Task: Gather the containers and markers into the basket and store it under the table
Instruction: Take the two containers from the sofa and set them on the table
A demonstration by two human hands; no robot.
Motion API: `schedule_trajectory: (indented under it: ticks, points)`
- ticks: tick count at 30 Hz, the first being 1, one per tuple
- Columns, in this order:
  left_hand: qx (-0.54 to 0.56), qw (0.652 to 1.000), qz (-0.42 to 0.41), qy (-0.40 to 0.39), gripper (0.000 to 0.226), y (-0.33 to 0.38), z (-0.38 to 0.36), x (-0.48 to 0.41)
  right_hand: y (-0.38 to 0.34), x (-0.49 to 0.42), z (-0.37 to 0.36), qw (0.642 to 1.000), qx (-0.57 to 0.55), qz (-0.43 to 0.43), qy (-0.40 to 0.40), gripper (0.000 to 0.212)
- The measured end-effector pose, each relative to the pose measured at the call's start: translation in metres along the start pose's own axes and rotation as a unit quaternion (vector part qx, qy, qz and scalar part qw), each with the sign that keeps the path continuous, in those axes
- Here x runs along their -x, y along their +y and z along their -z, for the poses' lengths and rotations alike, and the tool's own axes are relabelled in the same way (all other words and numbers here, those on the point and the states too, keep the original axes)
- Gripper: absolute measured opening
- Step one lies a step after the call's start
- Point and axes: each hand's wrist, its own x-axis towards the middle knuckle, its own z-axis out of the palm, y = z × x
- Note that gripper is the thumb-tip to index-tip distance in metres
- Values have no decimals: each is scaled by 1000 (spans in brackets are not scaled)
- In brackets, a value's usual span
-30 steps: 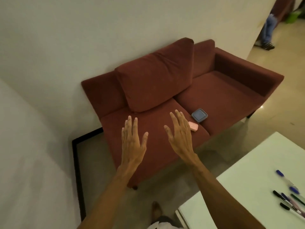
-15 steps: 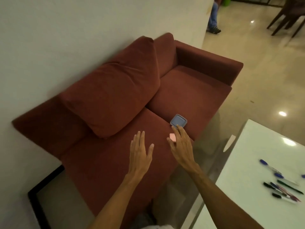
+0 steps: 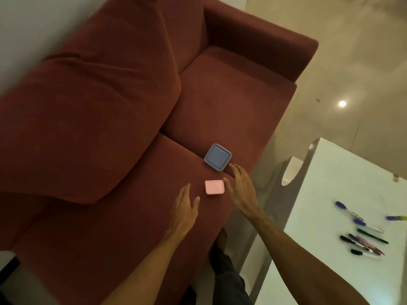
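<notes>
Two bare hands out over the dark red fabric sofa [image 3: 136,102], both empty, fingers spread flat. Left hand [image 3: 184,211] low over the near seat cushion, just left of the small pink square lidded container [image 3: 214,187], not touching it. Right hand [image 3: 241,190] on the other side, thumb close by the pink box's right edge, fingertips reaching near the blue-grey square plastic container [image 3: 217,157]. Blue container tilted at the seam between the two seat cushions. Scattered markers [image 3: 361,236], blue, green, black and red, loose on the white table [image 3: 330,194] at right, well apart from both hands.
</notes>
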Motion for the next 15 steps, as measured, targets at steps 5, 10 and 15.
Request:
schedule_trajectory:
  ticks: [5,10,15]
  points:
    - [35,994,101,-25,66,-10,-76,-84,56,-97,-51,999,-16,-21,-37,59]
    - [108,983,151,-9,73,-16,-133,-147,97,-175,-97,998,-33,-27,-52,68]
    - [86,985,151,14,66,-28,-157,-177,116,-217,-129,994,-70,-56,-68,76]
